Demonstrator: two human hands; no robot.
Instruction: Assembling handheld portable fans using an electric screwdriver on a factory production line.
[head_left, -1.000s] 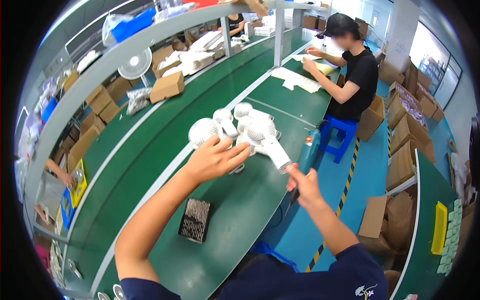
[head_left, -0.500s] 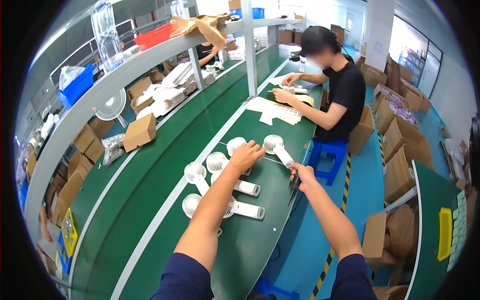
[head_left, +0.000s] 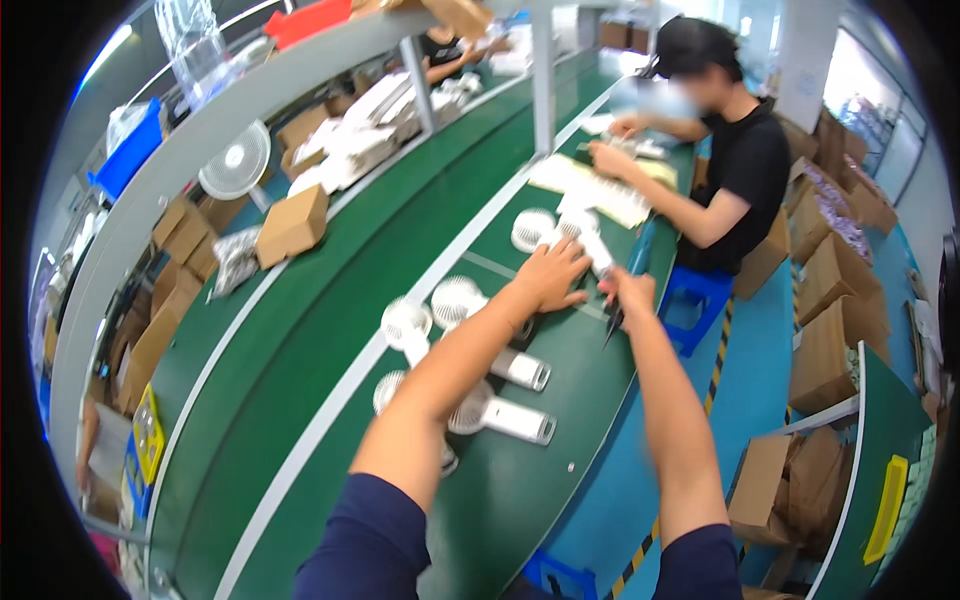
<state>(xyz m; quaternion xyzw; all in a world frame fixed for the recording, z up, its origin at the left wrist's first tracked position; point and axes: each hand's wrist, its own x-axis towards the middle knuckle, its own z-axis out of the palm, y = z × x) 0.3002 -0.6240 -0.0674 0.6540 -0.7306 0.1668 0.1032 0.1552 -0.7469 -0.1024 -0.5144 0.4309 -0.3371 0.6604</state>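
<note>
My left hand (head_left: 553,275) reaches over the bench, fingers stretched forward and thumb apart. Its fingertips meet or cover part of a white handheld fan (head_left: 533,230); the exact contact is blurred. Just beyond lies another white fan (head_left: 599,252), its handle pointing at my right hand (head_left: 632,297). That hand is closed round a teal electric screwdriver (head_left: 642,245), dark tip slanting down toward me. Its thumb side is at the fan handle's end. Beneath and beside my left forearm lie several more fans, including one with a white handle (head_left: 518,421) toward the bench edge.
A co-worker (head_left: 745,165) sits on a blue stool (head_left: 697,305) at the bench's far right, hands over white parts. Yellowish sheets (head_left: 610,200) lie nearby. A shelf post (head_left: 543,90) rises from the green bench (head_left: 500,520). Cardboard boxes (head_left: 825,345) line the floor at right.
Both hands have moved farther away and to the right. The fan by my left hand has shifted farther from the other fans, near the fan by my right hand. The view has also shifted.
</note>
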